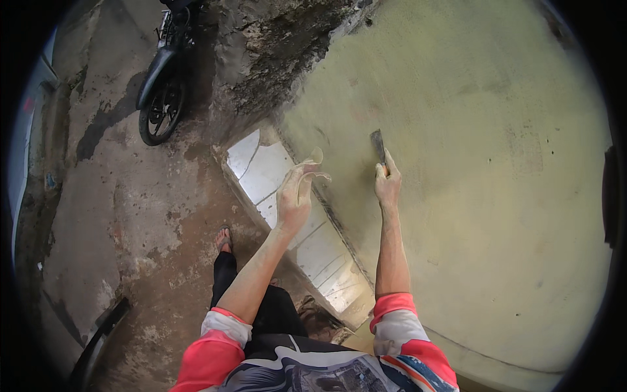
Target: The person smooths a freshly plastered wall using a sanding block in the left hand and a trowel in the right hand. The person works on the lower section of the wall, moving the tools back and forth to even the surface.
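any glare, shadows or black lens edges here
Head view: bright glare on the white, cracked tile ledge; soft shadow on the pale green wall beside the dark-bladed, orange-handled scraper in the right hand. Head view: the fisheye's black rim frames the scene.

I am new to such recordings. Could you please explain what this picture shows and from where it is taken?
There is no machine here: a person is working bare-handed. A wide camera on the person's head looks down, so straight edges bend. The right hand holds a scraper in front of the yellowish wall; the left hand holds a pale curled piece, its material unclear. A white-tiled ledge runs beside the wall, and a motorbike stands at upper left.
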Available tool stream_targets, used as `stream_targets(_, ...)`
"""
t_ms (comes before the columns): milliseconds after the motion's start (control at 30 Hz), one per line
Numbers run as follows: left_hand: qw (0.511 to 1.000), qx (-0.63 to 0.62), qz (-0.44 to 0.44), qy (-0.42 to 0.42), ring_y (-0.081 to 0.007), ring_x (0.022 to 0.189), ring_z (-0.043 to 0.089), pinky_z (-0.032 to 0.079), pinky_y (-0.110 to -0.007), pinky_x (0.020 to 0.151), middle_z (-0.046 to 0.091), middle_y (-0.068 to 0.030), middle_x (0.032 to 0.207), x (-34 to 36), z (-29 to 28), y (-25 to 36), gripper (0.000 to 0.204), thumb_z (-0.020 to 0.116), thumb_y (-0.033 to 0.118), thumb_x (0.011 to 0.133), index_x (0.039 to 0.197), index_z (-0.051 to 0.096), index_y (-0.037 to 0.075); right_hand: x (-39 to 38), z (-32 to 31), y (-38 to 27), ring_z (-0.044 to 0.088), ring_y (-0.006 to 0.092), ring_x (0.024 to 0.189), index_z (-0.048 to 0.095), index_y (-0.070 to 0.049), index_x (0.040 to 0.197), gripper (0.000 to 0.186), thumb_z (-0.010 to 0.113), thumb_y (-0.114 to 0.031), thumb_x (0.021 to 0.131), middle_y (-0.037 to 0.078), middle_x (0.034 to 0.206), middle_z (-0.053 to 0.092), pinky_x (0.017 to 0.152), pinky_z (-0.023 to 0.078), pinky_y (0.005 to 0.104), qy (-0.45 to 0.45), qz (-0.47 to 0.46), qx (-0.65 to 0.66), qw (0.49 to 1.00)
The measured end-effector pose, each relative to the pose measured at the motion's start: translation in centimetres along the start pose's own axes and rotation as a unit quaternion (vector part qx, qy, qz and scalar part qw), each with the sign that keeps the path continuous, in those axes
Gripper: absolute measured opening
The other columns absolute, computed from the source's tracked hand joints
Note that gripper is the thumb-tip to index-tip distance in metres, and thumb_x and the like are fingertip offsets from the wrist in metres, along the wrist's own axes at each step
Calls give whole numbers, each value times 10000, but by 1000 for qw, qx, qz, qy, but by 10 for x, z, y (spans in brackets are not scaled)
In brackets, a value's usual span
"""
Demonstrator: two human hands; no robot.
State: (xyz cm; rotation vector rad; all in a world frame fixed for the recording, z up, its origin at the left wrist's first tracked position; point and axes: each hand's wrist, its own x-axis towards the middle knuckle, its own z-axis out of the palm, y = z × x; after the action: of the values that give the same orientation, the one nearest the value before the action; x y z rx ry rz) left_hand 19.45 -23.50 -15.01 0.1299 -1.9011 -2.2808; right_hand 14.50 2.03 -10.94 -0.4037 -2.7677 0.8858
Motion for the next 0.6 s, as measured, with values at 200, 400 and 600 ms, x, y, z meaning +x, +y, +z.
stream_targets(200,906,217,361,30,-301,1302,627,495,-453,1110,711,-73,1326,142,-2,53,385,683,-4,920,1288,713,105,20,17,-6,600,159,743,578,-55,1507,525,605,-94,984,144,966,750,745,506,330,31,14,9,999)
stream_targets(400,770,295,552,-120,-252,1376,569,489,-440,1166,630,5,1469,223,56,89,556,783,74,836,1362,680,221,19,40,-3,748,281,1010,597,-71,1489,496,605,-111,995,203,1167,766,893,549,416,52,-17,29,998)
stream_targets(600,703,266,642,-150,-195,1552,358,309,-501,1320,397,70,1673,257,130,50,629,729,275,903,1491,543,399,3,30,-6,750,335,1057,611,-57,1467,461,592,-103,1008,205,1244,748,920,555,442,40,32,107,993)
